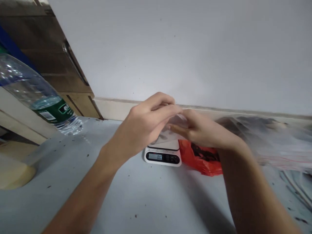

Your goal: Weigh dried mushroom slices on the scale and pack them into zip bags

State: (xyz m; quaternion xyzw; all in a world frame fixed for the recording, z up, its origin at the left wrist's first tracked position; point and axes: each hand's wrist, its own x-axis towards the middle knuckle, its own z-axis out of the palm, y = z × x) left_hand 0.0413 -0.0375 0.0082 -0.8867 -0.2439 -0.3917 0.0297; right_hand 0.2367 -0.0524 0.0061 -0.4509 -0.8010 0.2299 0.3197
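A clear plastic bag (pixel 162 136) hangs over a small white digital scale (pixel 163 157), whose display seems to read 0.0. My left hand (pixel 148 122) is closed on the bag's upper part from the left. From the right, my right hand (pixel 201 128) pinches the same bag, its fingertips meeting those of the left. A few small dark bits show low in the bag, too blurred to name. The hands cover the bag's top and much of the scale's plate. Whether the bag touches the plate, I cannot tell.
Right beside the scale lies a red plastic bag (pixel 204 162) with dark contents. Farther right are clear zip bags (pixel 265 143) and a white cable (pixel 296 188). A large water bottle (pixel 52 107) stands at the left. A white wall (pixel 185 55) rises behind the blue-grey table (pixel 136 198).
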